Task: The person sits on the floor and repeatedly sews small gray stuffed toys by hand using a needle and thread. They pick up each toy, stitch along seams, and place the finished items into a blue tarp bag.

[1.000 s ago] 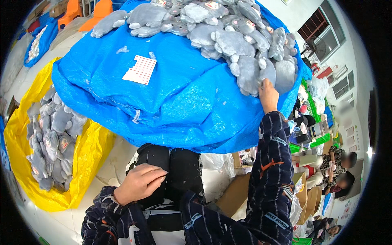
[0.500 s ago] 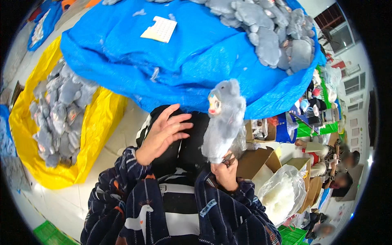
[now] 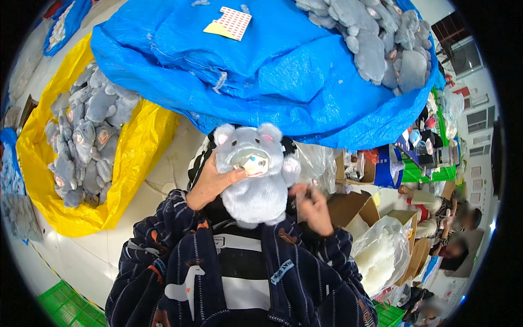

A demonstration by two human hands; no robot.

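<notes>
A grey plush bear (image 3: 253,199) with pink inner ears and a small coloured doll face faces up in front of my body. My left hand (image 3: 210,184) grips its left side, the thumb across the front just below the doll face. To the right of the bear is my right hand (image 3: 315,211), apart from it, with curled fingers blurred by motion. Something small and dark shows between those fingers, too smeared to name.
A blue sheet-lined container (image 3: 180,71) ahead holds grey plush pieces (image 3: 376,49) at its far right and a sticker sheet (image 3: 234,23). A yellow bag (image 3: 111,210) of plush stands left. Cardboard boxes (image 3: 348,210) and a clear bag of white stuffing (image 3: 381,250) are right.
The bear has moved left and turned from side-on to front-facing. My left hand, open before, now grips it. My right hand has let go of its lower end and moved slightly right.
</notes>
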